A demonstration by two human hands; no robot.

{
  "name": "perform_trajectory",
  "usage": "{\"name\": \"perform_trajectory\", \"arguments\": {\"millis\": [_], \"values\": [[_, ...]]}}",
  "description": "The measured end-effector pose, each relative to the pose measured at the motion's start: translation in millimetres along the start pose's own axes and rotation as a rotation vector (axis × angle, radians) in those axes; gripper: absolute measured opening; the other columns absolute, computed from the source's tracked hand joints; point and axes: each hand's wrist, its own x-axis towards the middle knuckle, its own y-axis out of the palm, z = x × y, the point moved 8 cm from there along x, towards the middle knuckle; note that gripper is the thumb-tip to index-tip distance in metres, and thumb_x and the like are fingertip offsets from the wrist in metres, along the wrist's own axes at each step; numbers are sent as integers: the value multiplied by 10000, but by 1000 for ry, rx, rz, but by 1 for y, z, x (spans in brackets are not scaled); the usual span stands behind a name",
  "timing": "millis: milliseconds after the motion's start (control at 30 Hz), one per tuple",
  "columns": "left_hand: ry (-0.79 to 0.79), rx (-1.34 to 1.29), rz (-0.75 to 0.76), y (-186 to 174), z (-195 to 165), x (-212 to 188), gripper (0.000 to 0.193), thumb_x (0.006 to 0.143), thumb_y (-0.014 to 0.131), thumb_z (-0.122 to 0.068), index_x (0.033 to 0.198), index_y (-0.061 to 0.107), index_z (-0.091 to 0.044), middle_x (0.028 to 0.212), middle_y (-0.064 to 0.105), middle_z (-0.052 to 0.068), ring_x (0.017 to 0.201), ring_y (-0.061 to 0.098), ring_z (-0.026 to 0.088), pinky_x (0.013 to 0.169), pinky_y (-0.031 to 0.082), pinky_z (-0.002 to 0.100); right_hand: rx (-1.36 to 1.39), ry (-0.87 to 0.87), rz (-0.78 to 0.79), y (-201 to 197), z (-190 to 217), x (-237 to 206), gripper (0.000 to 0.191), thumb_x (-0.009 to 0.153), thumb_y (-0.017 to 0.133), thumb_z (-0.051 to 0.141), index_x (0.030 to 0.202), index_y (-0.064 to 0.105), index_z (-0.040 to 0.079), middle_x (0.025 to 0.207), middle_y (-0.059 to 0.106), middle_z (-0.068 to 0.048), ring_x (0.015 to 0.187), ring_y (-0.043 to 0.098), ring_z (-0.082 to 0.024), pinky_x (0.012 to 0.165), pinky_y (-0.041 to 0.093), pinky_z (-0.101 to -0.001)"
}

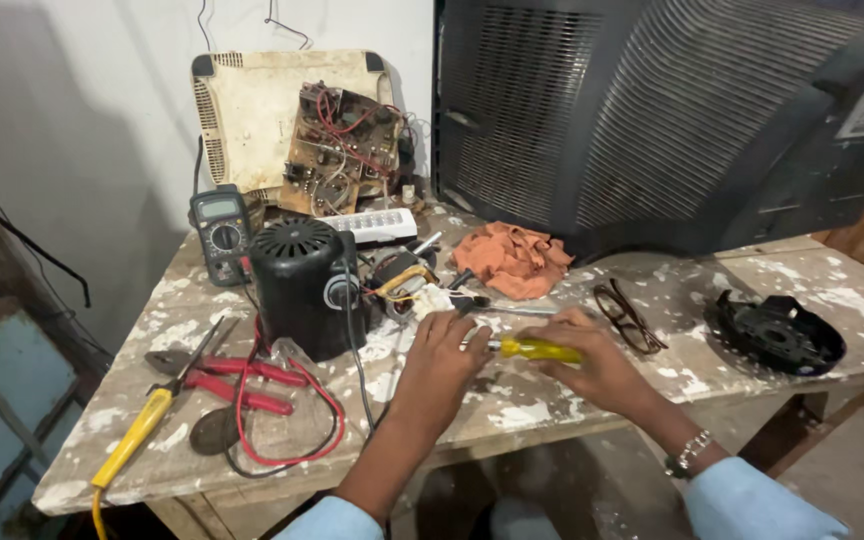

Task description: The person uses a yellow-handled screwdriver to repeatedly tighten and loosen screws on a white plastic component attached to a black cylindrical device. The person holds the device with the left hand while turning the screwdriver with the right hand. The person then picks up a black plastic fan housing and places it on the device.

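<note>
My right hand (592, 362) grips a screwdriver with a yellow handle (540, 349), its shaft pointing left. My left hand (442, 362) rests on the table with its fingers against the screwdriver's shaft near the tip. Just beyond the left hand lies a small motor with copper windings and coloured wires (399, 282). A black cylindrical housing (304, 288) stands to the left of it.
Paint-spattered wooden table (802, 280). Red-handled pliers (237, 380), a yellow-handled tool (132, 440) and a red wire lie left. A multimeter (222, 232), circuit board (342, 150), orange rag (514, 258), glasses (627, 316), black round part (780, 333) and a large dark television back (672, 110).
</note>
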Motion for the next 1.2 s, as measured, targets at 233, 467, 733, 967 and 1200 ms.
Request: {"name": "perform_trajectory", "arguments": {"millis": [233, 467, 733, 967, 1200], "values": [[-190, -24, 187, 35, 29, -24, 239, 819, 650, -62, 1043, 733, -76, 960, 701, 135, 988, 657, 321, 844, 540, 425, -111, -104, 15, 21, 25, 7, 420, 785, 817, 94, 1196, 735, 94, 1076, 752, -54, 1022, 611, -263, 915, 505, -387], [-308, -151, 139, 32, 37, -34, 166, 816, 671, -59, 961, 752, -64, 966, 696, 167, 961, 673, 345, 795, 549, 439, -190, -130, -34, 29, 17, -4, 365, 764, 777, 35, 1125, 741, 70, 1087, 732, -90, 1024, 603, -313, 933, 484, -418], [-285, -270, 52, 26, 39, -36, 168, 790, 723, -104, 946, 759, -50, 955, 706, 157, 976, 664, 363, 816, 544, 447, -157, -98, -92, 34, 14, -12, 308, 783, 787, 84, 1086, 736, 61, 1092, 738, -81, 1039, 615, -305, 939, 487, -418], [-194, -185, 33, 21, 28, -37, 171, 811, 753, -120, 961, 756, -37, 992, 700, 144, 984, 633, 347, 848, 504, 462, -179, -34, -262, 23, 19, -18, 355, 784, 825, 148, 1111, 728, 48, 1036, 706, -119, 1051, 626, -297, 940, 517, -405], [-122, -92, 8, 7, 17, -33, 214, 810, 767, -168, 964, 749, -21, 1009, 685, 138, 985, 629, 337, 849, 496, 469, -161, -114, -330, 21, 25, -26, 351, 788, 823, 102, 1108, 704, 24, 1053, 693, -124, 1065, 623, -306, 948, 516, -407]]}}
